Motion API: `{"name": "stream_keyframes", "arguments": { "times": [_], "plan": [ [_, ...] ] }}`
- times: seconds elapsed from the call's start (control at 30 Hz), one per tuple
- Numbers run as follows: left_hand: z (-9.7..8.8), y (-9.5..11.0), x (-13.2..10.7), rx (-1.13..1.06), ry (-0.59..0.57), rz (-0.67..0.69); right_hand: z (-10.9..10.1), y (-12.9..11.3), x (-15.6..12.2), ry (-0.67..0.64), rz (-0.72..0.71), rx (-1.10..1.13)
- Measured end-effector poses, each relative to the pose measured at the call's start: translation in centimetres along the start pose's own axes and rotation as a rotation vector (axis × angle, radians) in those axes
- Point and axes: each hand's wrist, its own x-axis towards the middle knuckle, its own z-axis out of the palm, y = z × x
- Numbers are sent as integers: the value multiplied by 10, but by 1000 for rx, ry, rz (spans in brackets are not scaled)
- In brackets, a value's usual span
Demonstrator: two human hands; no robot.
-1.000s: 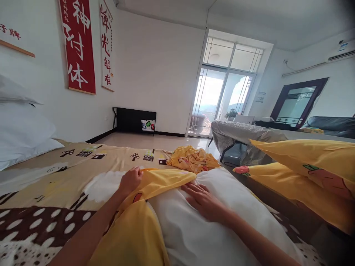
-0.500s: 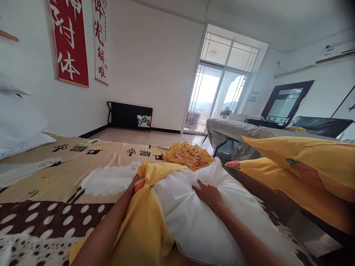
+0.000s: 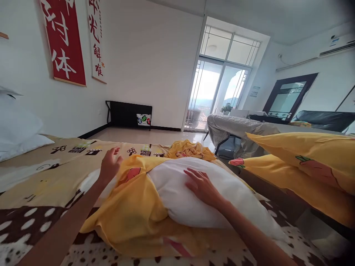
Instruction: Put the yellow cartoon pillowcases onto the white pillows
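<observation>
A white pillow (image 3: 180, 199) lies on the bed, half inside a yellow pillowcase (image 3: 130, 214) with a carrot print. My right hand (image 3: 201, 184) rests flat on top of the pillow, fingers spread. My left hand (image 3: 109, 164) hovers just left of the pillowcase's open edge, fingers apart, holding nothing. A crumpled yellow cloth (image 3: 188, 149) lies beyond the pillow at the bed's far edge.
The bed has a tan and brown patterned sheet (image 3: 55, 173). White pillows (image 3: 16, 133) are stacked at the left. Two yellow-cased pillows (image 3: 302, 159) lie at the right. A grey-covered table (image 3: 241, 129) and a glass balcony door (image 3: 216, 92) stand beyond.
My left hand has let go of the pillowcase edge and lifted away to the left. My right hand went from gripping the pillow to lying flat on it. The pillowcase has slid back.
</observation>
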Motion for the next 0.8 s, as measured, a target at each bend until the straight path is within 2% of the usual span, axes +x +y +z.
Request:
{"name": "stream_keyframes", "arguments": {
  "times": [0.07, 0.17, 0.23, 0.37, 0.47, 0.53, 0.63, 0.73, 0.8],
  "plan": [
    [10, 14, -36, 59, -194, 283, 12, -29, -13, -33, -164, 48],
    [36, 39, -91, 196, -563, 756, 29, -54, -35, -65, -282, 30],
    [51, 48, -115, 331, -684, 898, 40, -56, -48, -75, -313, -10],
    [69, 40, -136, 491, -721, 870, 54, -43, -64, -136, -346, -29],
    [77, 29, -149, 596, -731, 805, 58, -38, -56, -153, -381, -26],
    [81, 30, -159, 708, -762, 758, 59, -39, -41, -142, -403, -28],
    [85, 42, -171, 802, -903, 746, 56, -41, -11, -163, -451, 11],
    [92, 56, -178, 761, -998, 726, 50, -45, 18, -199, -510, 20],
    [102, 61, -182, 692, -998, 693, 45, -49, 33, -214, -539, -10]
  ]
}}
